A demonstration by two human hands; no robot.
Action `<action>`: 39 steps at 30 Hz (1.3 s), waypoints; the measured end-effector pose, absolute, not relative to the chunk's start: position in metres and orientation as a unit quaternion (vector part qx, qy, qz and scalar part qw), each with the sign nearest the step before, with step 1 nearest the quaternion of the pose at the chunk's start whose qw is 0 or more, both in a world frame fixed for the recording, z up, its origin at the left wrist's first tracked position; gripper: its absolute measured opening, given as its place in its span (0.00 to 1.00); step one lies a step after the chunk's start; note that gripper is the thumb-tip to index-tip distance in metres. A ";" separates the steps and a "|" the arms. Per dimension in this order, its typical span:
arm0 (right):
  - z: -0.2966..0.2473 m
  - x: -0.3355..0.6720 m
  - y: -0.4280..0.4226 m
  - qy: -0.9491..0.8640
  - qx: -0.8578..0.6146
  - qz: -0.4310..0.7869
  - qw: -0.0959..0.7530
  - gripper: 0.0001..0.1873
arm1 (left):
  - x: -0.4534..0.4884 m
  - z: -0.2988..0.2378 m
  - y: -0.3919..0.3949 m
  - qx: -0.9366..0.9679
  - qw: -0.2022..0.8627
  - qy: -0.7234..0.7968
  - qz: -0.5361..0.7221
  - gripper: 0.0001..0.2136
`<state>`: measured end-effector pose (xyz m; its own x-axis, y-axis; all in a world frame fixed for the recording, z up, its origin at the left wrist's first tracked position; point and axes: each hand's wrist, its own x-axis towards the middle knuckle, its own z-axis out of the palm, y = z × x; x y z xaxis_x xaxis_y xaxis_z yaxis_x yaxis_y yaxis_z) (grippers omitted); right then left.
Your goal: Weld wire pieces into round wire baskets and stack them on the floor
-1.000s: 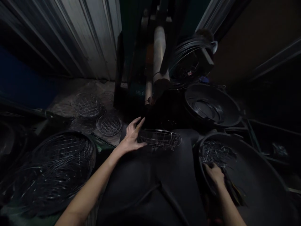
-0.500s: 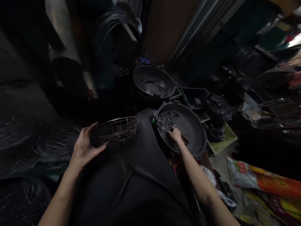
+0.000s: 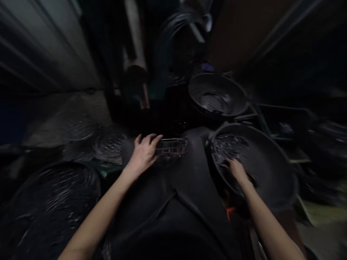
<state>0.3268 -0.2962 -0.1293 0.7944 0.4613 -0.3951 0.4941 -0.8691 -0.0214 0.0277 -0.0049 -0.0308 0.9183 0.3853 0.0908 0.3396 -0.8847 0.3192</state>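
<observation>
My left hand (image 3: 145, 153) is at the left end of a small wire basket (image 3: 173, 146) on my lap, its fingers curled over the rim. The hand covers that end of the basket. To my right, my right hand (image 3: 235, 169) reaches into a wide dark pan (image 3: 271, 166). Its fingertips are pressed together at the lower edge of a heap of small metal wire pieces (image 3: 230, 144); blur hides how many they pinch. A dark object with a yellow part (image 3: 252, 177) lies in the pan beside that wrist.
Behind the pan stands a second dark pan (image 3: 217, 95) with wire rings inside. Wire pieces lie on a large round dark container (image 3: 56, 202) at left, and coiled wire (image 3: 110, 144) sits beyond it. A crate frame (image 3: 284, 108) is at right. The scene is dark and blurred.
The view has swung left, so everything appears further right. My left hand's fingers have closed in on the basket's end from a wider spread. My right hand stays at the heap.
</observation>
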 end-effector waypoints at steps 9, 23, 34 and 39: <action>-0.048 0.288 -0.260 0.102 0.912 -0.144 -0.369 0.16 | 0.031 -0.016 0.021 0.957 0.172 0.203 0.112 0.31; 0.016 0.182 -0.094 0.295 0.679 -0.362 -0.567 0.19 | 0.023 -0.006 0.033 0.938 0.125 0.241 0.218 0.27; 0.018 0.155 -0.063 0.345 0.680 -0.355 -0.540 0.18 | 0.017 -0.003 0.044 0.930 0.124 0.257 0.233 0.27; 0.010 0.168 -0.048 0.340 0.704 -0.318 -0.537 0.18 | 0.017 -0.003 0.045 0.928 0.112 0.251 0.250 0.25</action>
<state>0.1679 -0.0477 0.0098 0.5666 0.8199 -0.0825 0.1375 -0.1928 -0.9716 0.0173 0.0455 -0.0033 0.7492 0.5219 0.4078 0.4100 -0.8490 0.3333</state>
